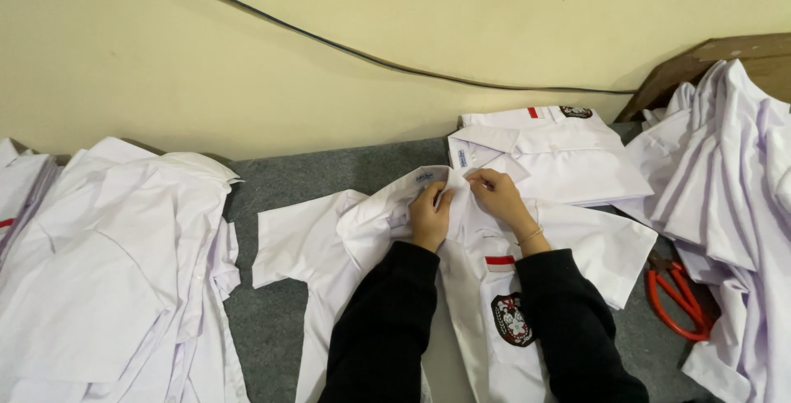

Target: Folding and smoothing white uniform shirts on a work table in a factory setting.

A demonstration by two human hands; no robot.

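White shirt (461,246) lies spread flat at the middle of the grey desk (280,180), both hands, left hand (430,215) and right hand (494,193), pinched shut on its collar, folded shirts (552,152) at one o'clock, red scissors (680,296) at three o'clock.

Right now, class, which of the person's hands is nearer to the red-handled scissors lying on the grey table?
The right hand. It is at the white shirt's collar, with the red-handled scissors off to its lower right. The left hand works beside it, one hand farther away.
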